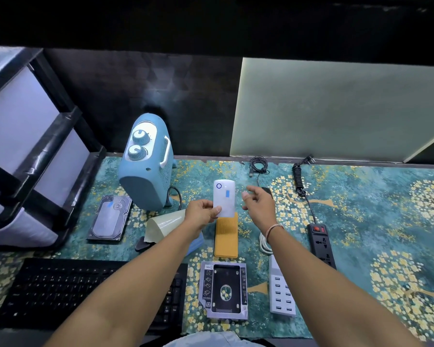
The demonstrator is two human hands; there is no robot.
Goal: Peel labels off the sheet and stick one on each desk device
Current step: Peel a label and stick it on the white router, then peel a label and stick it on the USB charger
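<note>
My left hand (203,213) grips the lower end of a white power bank (224,196), held above the desk with a small blue label on its face. My right hand (258,201) hovers just to its right, fingers spread and holding nothing. A curled pale label sheet (162,225) lies under my left wrist. The hard drive (110,217) at the left carries a blue label. A blue heater (145,164) stands behind it. An orange case (226,237) lies below the power bank.
A black keyboard (85,291) lies at the front left, a drive caddy (224,290) and a white USB hub (281,294) at the front middle. A black power strip (321,244) with coiled cord is on the right. A drawer unit (23,151) stands at the left.
</note>
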